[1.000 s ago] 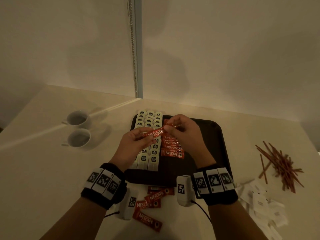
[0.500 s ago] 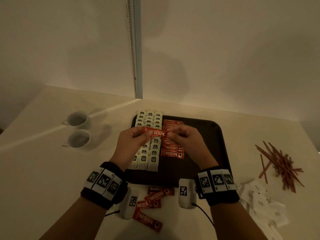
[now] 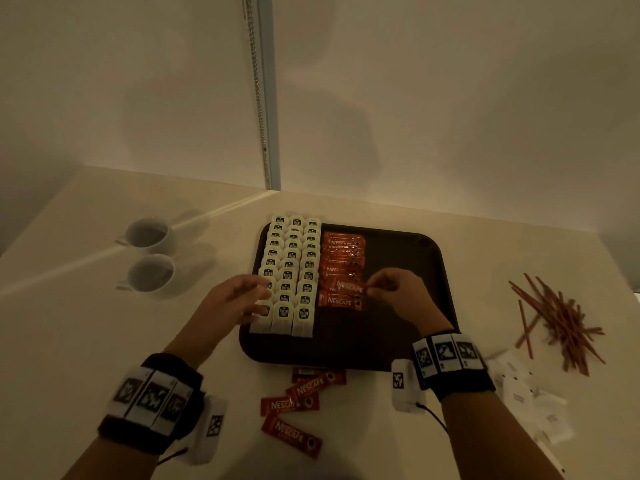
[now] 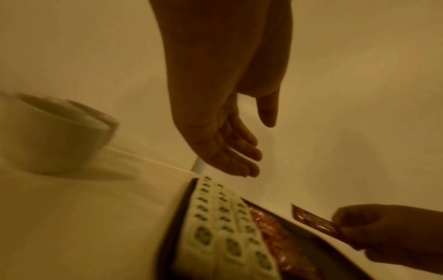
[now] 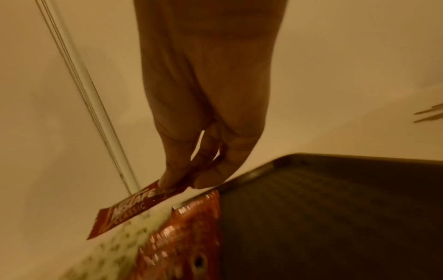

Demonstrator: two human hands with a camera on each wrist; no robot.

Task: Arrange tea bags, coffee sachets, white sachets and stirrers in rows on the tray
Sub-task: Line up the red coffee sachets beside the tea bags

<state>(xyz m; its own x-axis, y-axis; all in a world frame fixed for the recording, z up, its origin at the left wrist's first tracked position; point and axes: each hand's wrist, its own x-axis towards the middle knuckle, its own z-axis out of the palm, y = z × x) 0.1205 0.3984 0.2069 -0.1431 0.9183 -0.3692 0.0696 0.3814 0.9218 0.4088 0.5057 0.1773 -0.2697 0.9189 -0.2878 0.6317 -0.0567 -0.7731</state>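
- Here a coffee sachet (image 3: 348,287) is pinched by its right end between thumb and fingers of the right hand (image 3: 398,297), so that its free length can be laid flat across the column of sachets (image 3: 343,258) already on the tray (image 3: 408,327).
- It is held just above the near end of that column, slightly tilted, apparently to be overlapped like a shingle on the ones beneath; it is not yet set down.
- The left hand (image 3: 239,303) is held open with fingers straight and nothing in it, over the near left tea bags (image 3: 291,271); whether it touches them cannot be told.
- The tea bags are kept in three tight columns at the tray's left, which leaves the right part bare for the other goods.
- A few spare sachets (image 3: 294,407) lie on the desk (image 3: 69,323) just in front of the tray, within easy reach.
- The stirrers (image 3: 557,323) and white sachets (image 3: 526,393) are left in loose heaps at the right, not yet arranged.
- Two cups (image 3: 149,254) are stood well to the left, apart from the work.
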